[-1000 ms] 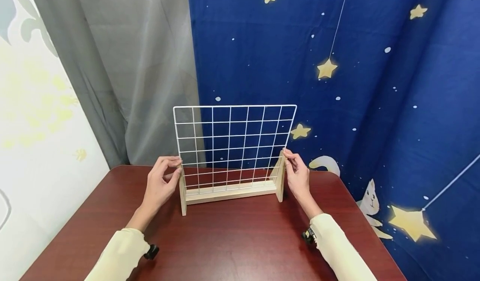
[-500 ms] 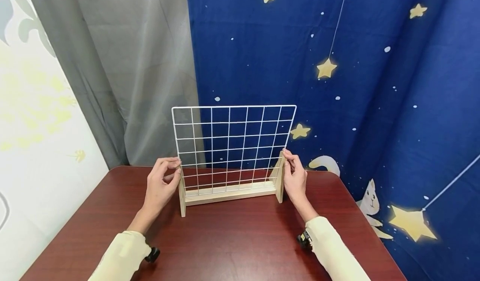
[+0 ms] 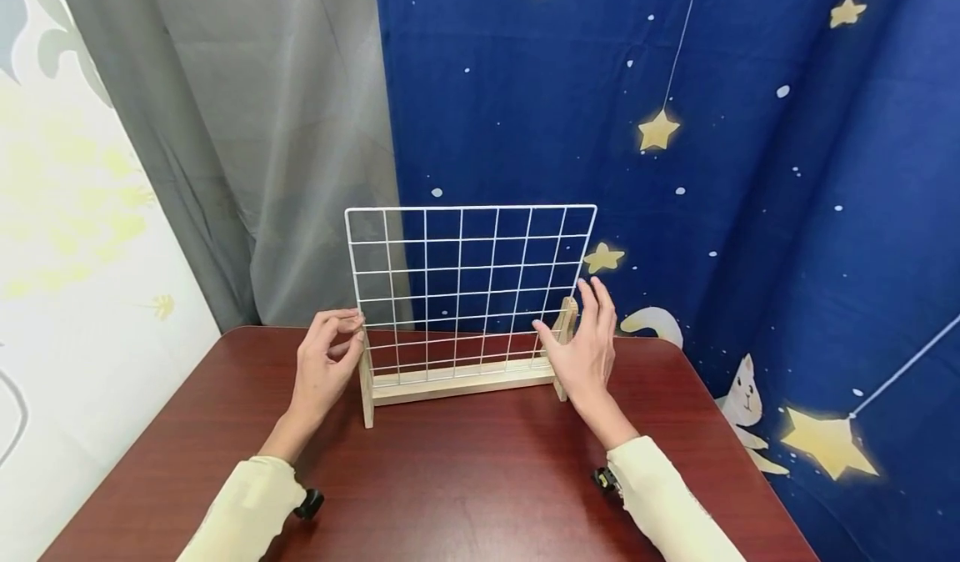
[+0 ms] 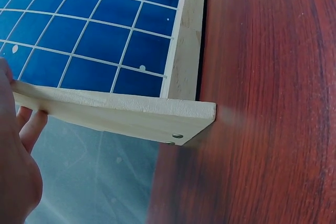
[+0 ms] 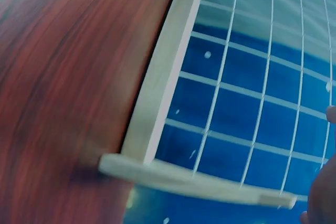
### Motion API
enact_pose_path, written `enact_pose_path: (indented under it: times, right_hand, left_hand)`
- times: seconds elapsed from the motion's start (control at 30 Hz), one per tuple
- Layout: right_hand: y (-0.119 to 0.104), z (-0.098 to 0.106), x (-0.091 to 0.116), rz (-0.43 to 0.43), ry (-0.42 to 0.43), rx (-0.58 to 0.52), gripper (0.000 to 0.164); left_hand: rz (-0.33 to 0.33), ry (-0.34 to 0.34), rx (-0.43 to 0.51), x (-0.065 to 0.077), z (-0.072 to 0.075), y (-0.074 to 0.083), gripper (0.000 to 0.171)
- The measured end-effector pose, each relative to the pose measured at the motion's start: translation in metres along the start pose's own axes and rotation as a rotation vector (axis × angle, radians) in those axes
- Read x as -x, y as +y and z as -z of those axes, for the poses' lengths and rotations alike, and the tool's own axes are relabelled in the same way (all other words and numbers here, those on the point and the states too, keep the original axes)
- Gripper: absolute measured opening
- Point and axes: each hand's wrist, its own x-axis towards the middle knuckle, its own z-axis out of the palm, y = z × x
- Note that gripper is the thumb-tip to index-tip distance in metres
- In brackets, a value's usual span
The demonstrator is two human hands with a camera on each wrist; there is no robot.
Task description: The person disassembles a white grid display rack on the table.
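Observation:
A white wire grid panel point(image 3: 471, 208) stands upright in a pale wooden stand point(image 3: 465, 388) on the table, in the head view. My left hand point(image 3: 318, 370) pinches the upper end of the stand's left side piece point(image 4: 121, 109), thumb and fingers on opposite faces of the wood in the left wrist view. Spread fingers mark my right hand point(image 3: 588, 349), which is beside the right side piece point(image 3: 570, 312). Its thumb overlaps the grid's lower right part, and its fingertips are by the grid's right edge. The right wrist view shows that side piece point(image 5: 194, 184) with only part of the hand.
The dark red-brown table point(image 3: 457, 479) carries the stand near its back edge. Behind hang a grey curtain point(image 3: 315, 128) and a blue star-printed curtain point(image 3: 510, 112). A white printed surface point(image 3: 75, 295) borders the table on the left.
My right hand has let go of the right side piece and spread its fingers, with the thumb now in front of the grid. The left hand keeps its pinch, and the stand stays in place.

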Motion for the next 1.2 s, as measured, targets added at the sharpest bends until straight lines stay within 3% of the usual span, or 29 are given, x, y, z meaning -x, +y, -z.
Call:
enact_pose_path:
  times: [0.27, 0.57, 0.7, 0.97, 1.2]
  right_hand:
    - [-0.042, -0.018, -0.002, 0.19, -0.008, 0.042, 0.097]
    - [-0.079, -0.041, -0.006, 0.292, 0.0, 0.038, 0.088]
    - [-0.086, -0.051, -0.001, 0.34, -0.007, 0.07, 0.082]
    - [-0.093, -0.072, 0.006, 0.415, -0.108, 0.216, 0.081]
    - [-0.091, -0.085, 0.003, 0.432, -0.093, 0.234, 0.081]
  left_hand:
    - [-0.016, 0.012, 0.027, -0.001, 0.0, 0.001, 0.018]
    - [-0.009, -0.009, 0.008, -0.002, 0.002, 0.001, 0.015]
    - [-0.001, -0.025, 0.024, -0.003, 0.002, 0.001, 0.015]
    - [-0.028, 0.03, 0.012, -0.001, 0.003, -0.001, 0.017]
    - [-0.023, 0.039, 0.032, -0.004, -0.001, 0.02, 0.016]
